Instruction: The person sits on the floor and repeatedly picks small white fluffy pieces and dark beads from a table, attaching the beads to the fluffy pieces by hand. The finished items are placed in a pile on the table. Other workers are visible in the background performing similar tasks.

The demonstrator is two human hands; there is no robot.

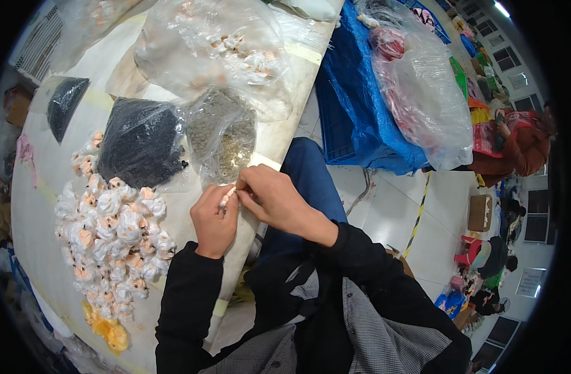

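At the table edge, my left hand (214, 223) is closed around a small cream-and-peach piece (227, 197), its exact kind too small to make out. My right hand (278, 198) meets it from the right, thumb and forefinger pinched at the piece's upper end. Just beyond my hands lies a clear bag of small brass-coloured parts (226, 140). To its left is a clear bag of small black parts (139, 140). A big heap of white and peach artificial flowers (114, 234) spreads over the table left of my left hand.
A large clear bag with more flowers (204, 47) lies at the far side. Yellow flowers (107, 327) sit near the heap. A blue crate (335, 118) under blue sheeting and a filled plastic bag (416, 93) stand right of the table. Another person (525, 146) is farther right.
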